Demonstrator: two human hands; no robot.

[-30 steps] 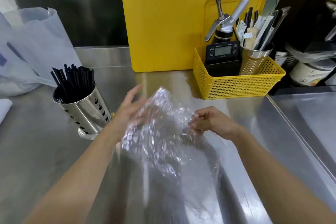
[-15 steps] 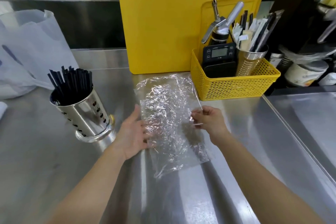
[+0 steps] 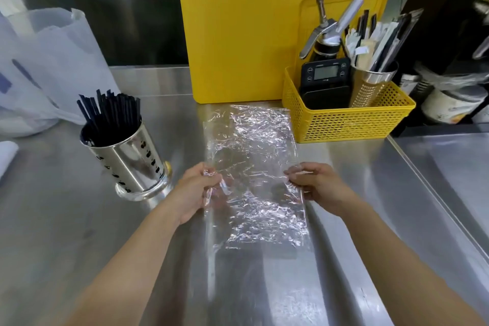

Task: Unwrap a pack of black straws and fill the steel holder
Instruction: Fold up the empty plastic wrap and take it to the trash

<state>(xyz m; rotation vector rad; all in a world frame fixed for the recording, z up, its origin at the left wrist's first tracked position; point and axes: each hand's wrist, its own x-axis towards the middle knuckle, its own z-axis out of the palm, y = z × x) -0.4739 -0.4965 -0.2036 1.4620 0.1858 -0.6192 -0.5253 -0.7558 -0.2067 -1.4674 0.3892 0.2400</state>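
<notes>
A crinkled clear plastic wrapper (image 3: pixel 251 156) lies flat and stretched out on the steel counter (image 3: pixel 66 219), with no straws in it. My left hand (image 3: pixel 197 188) pinches its left edge and my right hand (image 3: pixel 317 184) pinches its right edge, both near the wrapper's middle. The perforated steel holder (image 3: pixel 129 164) stands to the left of my left hand, tilted slightly, with a bundle of black straws (image 3: pixel 111 111) standing in it.
A yellow basket (image 3: pixel 344 122) with a black scale, a cream whipper and a steel cup of utensils sits behind the wrapper at the right. A yellow cutting board (image 3: pixel 238 29) leans against the back. White plastic bags (image 3: pixel 45 66) lie at far left. A counter seam runs along the right.
The wrapper was bunched up between my hands, then laid down and spread flat. Both hands have moved to its side edges and now pinch it.
</notes>
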